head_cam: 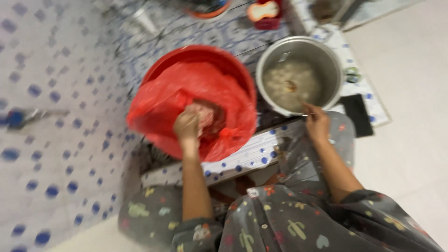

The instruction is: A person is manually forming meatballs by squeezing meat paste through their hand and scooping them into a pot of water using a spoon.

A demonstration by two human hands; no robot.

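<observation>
My left hand (186,127) reaches into one red bag (196,105) lining one red basin (200,53), grip unclear | my right hand (317,123) at one steel pot (298,77) rim, fingers loosely curled, holding nothing I can see

Glossy red plastic bag (186,93), shiny metal pot (298,51), printed cloth garment (298,219).
</observation>
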